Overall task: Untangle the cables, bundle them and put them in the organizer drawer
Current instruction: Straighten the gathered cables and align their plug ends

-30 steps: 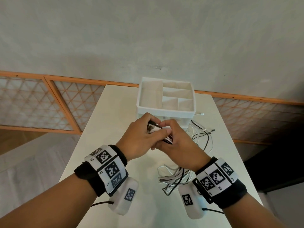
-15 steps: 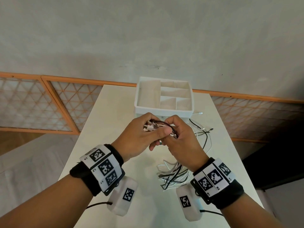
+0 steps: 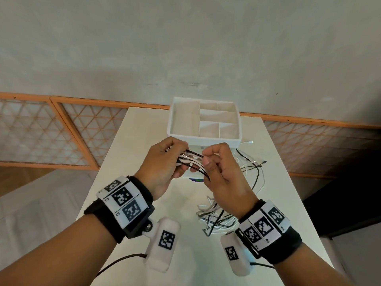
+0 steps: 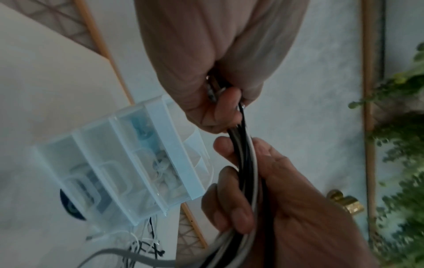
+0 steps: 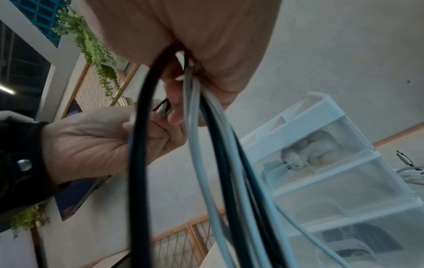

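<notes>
A bundle of black and white cables point(image 3: 194, 162) stretches between both hands above the white table point(image 3: 132, 182). My left hand point(image 3: 181, 159) grips the plug ends of the bundle. My right hand point(image 3: 208, 158) pinches the strands a little to the right, and the rest hangs down from it in loops point(image 3: 214, 217). In the left wrist view the cables point(image 4: 245, 156) run from the left hand point(image 4: 227, 103) through the right hand's curled fingers point(image 4: 231, 195). In the right wrist view the strands point(image 5: 206, 154) drop out of the right palm. The white organizer point(image 3: 204, 139) stands just behind the hands, its drawers point(image 4: 128, 163) shut.
More loose black and white cables point(image 3: 250, 166) lie on the table to the organizer's right. A dark round object point(image 3: 195, 180) sits at the organizer's foot. The table's edges drop off left and right. A wood lattice panel point(image 3: 41, 131) runs along the wall behind.
The hands have drawn apart a little, baring a short stretch of cable between them. The left hand has shifted left and the right hand right.
</notes>
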Tool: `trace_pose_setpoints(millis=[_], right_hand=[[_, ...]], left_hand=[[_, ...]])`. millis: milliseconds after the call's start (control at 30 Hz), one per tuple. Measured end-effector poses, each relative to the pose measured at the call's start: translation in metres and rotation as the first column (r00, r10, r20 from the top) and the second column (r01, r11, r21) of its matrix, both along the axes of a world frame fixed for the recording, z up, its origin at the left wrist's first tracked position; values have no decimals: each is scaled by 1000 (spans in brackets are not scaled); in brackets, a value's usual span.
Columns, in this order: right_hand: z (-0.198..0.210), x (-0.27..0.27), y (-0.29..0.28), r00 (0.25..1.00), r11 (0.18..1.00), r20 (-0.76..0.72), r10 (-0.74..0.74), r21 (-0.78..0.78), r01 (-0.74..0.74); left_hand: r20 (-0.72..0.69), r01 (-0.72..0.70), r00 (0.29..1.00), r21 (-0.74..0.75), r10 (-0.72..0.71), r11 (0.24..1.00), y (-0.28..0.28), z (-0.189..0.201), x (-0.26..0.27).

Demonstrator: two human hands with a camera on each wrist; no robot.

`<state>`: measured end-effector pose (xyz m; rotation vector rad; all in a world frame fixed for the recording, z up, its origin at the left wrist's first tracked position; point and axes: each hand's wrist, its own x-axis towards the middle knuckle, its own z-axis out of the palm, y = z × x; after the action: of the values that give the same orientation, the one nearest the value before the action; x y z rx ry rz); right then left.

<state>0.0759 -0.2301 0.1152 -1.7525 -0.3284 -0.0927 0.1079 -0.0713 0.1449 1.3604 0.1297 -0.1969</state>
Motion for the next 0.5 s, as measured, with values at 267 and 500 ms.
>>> trace_pose_setpoints(millis=[267,500], right_hand=[[1,7,-10,993,804,-114,34,-587,-95],[18,12,13,986,809,23,165,-576,-121]], left_hand=[[-70,201,979,522,-193,829,13,-7,-1],[142,198,850,806,-507,558,-20,30,-9]])
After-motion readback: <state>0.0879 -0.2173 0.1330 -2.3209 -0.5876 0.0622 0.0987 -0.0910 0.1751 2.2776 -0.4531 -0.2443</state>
